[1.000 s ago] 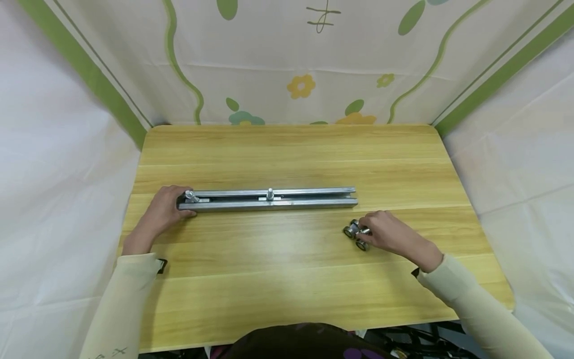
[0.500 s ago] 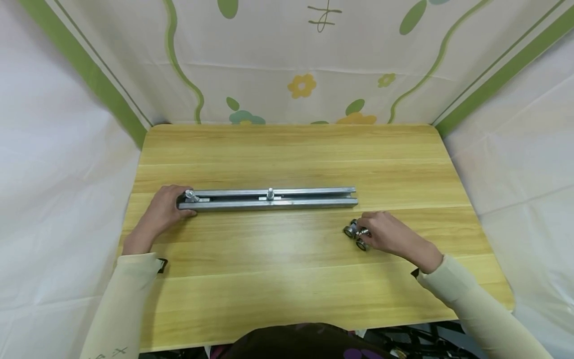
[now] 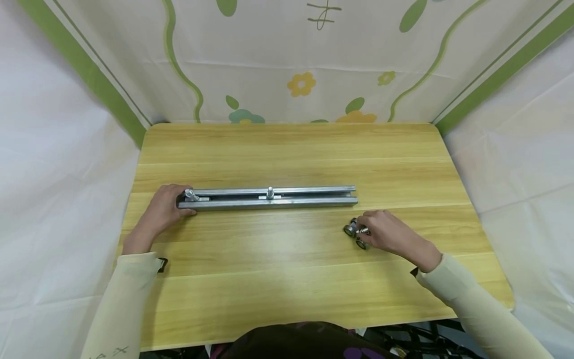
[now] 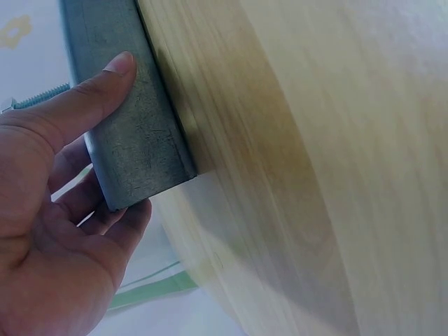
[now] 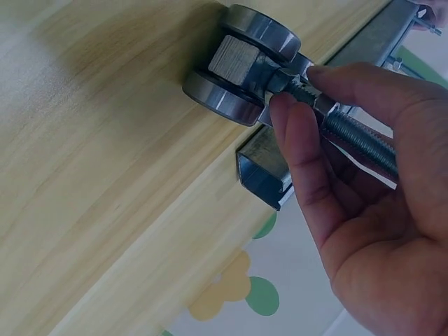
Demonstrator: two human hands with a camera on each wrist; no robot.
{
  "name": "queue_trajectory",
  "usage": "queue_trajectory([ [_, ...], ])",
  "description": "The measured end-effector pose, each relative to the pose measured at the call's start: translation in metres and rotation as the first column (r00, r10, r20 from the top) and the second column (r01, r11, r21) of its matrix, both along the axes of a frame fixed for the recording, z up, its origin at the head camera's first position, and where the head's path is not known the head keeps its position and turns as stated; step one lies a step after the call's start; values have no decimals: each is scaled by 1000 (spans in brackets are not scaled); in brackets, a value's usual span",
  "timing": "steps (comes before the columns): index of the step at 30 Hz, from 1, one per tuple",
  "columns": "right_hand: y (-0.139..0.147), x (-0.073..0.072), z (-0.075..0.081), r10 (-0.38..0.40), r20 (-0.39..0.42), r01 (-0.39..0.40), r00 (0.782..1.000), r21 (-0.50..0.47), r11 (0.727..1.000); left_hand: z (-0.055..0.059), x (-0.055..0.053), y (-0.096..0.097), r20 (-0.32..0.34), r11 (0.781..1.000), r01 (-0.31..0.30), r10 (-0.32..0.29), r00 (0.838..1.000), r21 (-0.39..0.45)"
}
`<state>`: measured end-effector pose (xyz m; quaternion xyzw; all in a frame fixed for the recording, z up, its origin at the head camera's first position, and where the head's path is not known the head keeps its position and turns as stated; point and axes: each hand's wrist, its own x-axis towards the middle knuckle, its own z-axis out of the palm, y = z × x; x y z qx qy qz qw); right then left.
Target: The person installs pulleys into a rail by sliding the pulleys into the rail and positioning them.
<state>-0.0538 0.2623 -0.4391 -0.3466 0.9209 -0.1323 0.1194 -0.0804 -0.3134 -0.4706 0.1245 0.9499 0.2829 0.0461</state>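
Note:
A steel C-channel rail [image 3: 309, 202] lies across the middle of the table with its slot facing up. My left hand [image 3: 162, 209] grips its left end, the thumb [image 4: 120, 64] against the near side wall. Two bolts stand up out of the slot, one bolt [image 3: 190, 195] beside that hand and the other bolt [image 3: 270, 193] at mid-length. Right of and nearer than the rail, my right hand [image 3: 383, 230] holds a roller trolley [image 3: 350, 230] with several steel wheels. Thumb and fingers pinch its threaded bolt [image 5: 360, 143] around the nut; part of the trolley is hidden behind them.
The wooden table [image 3: 269, 294] has a printed cloth [image 3: 269, 55] hanging along its far edge. White sheets [image 3: 58, 164] hang at both sides. The person's dark clothing [image 3: 300, 344] shows at the near edge.
The fingers of my right hand shift slightly at the trolley's bolt, and more of the bolt shows. My left hand and the rail stay put.

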Motion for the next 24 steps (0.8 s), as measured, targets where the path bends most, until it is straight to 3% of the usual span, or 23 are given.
queue_trajectory([
  [18,3,-6,4,47,21,-48,999,50,998,0,-1,-1,8,1000,4,-4,1000,-6],
  [24,13,-14,6,27,31,-28,999,39,999,-1,-2,-1,7,1000,3,-3,1000,-6],
])
